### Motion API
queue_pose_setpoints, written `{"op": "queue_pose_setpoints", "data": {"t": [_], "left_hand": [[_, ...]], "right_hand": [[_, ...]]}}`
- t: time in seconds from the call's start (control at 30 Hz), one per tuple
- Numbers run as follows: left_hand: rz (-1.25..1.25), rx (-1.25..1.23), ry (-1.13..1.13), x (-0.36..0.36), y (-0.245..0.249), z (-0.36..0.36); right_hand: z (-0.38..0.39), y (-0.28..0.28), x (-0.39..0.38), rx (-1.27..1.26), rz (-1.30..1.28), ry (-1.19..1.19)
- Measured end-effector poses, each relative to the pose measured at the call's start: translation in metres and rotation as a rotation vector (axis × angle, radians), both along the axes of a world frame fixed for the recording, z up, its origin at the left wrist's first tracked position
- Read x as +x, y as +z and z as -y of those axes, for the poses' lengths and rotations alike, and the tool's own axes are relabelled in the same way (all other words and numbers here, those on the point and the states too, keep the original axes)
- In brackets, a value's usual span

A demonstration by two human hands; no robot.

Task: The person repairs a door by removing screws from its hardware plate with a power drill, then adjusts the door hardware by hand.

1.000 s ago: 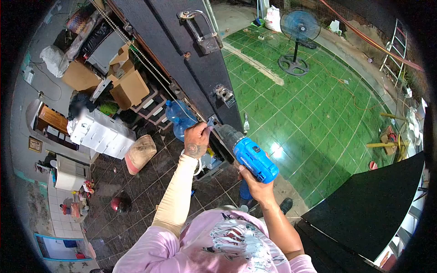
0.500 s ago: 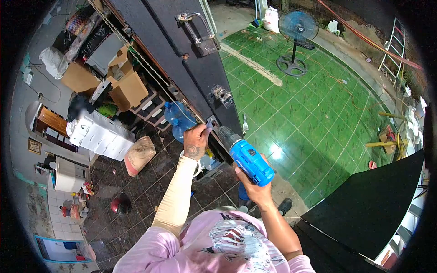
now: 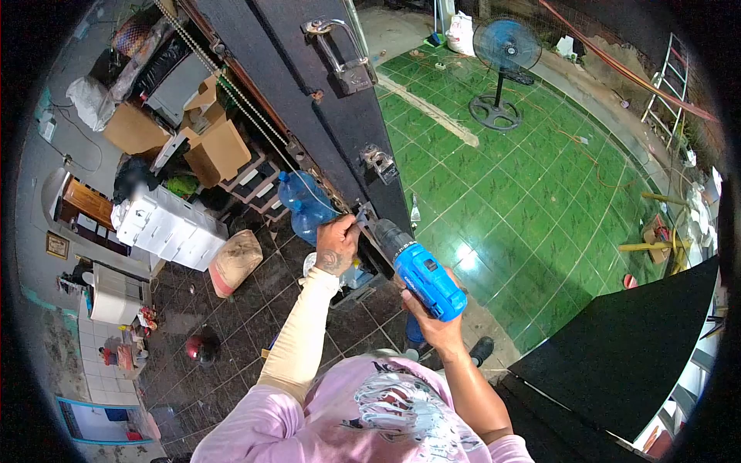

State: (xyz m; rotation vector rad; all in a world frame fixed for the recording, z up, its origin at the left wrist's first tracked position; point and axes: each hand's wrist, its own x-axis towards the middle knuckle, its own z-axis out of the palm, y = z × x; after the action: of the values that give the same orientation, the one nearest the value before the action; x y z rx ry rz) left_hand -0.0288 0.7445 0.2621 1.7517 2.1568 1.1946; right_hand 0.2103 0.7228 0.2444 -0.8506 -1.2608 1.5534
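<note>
A blue cordless drill (image 3: 429,281) is gripped in my right hand (image 3: 438,322), its black chuck pointing up and left at the edge of a dark door (image 3: 309,85). Against that same edge, my left hand (image 3: 337,238) has its fingers pinched at a small metal piece (image 3: 363,214), close to the drill's tip. What exactly the fingers hold is too small to tell. Higher on the door are a metal handle (image 3: 340,54) and a latch with a padlock (image 3: 378,164). Blue water bottles (image 3: 306,204) stand just behind my left hand.
Left of the door are cardboard boxes (image 3: 216,147), a white drawer unit (image 3: 171,228), a sack (image 3: 236,262) and a red ball-like object (image 3: 202,347). A standing fan (image 3: 505,50) is on the green tiles. A black sheet (image 3: 625,347) lies at lower right.
Both hands have shifted only slightly; the drill sits a little lower, and my left hand has moved slightly right and down. The door edge looks slightly shifted.
</note>
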Motion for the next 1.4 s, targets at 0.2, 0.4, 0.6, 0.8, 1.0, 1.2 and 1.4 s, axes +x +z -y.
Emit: {"op": "queue_pose_setpoints", "data": {"t": [0.2,0.4,0.6,0.8,1.0,1.2,1.4], "left_hand": [[0.037,0.093,-0.067,0.006,-0.006,0.004],[0.039,-0.021,-0.078,0.011,-0.016,0.015],[0.085,-0.063,-0.229,0.024,-0.03,0.031],[0.133,-0.153,-0.306,0.041,-0.076,0.068],[0.14,-0.222,-0.408,0.052,-0.121,0.117],[0.147,-0.345,-0.624,0.066,-0.149,0.168],[0.214,-0.44,-0.949,0.069,-0.218,0.22]], "right_hand": [[0.004,-0.007,0.005,-0.048,-0.032,-0.002],[0.014,-0.009,0.018,-0.22,-0.122,0.052],[0.044,-0.041,0.038,-0.414,-0.149,0.005],[0.103,-0.084,0.055,-0.503,-0.211,-0.088],[0.17,-0.12,0.063,-0.542,-0.21,-0.158],[0.28,-0.151,0.052,-0.546,-0.268,-0.367],[0.389,-0.179,0.002,-0.578,-0.311,-0.7]]}}
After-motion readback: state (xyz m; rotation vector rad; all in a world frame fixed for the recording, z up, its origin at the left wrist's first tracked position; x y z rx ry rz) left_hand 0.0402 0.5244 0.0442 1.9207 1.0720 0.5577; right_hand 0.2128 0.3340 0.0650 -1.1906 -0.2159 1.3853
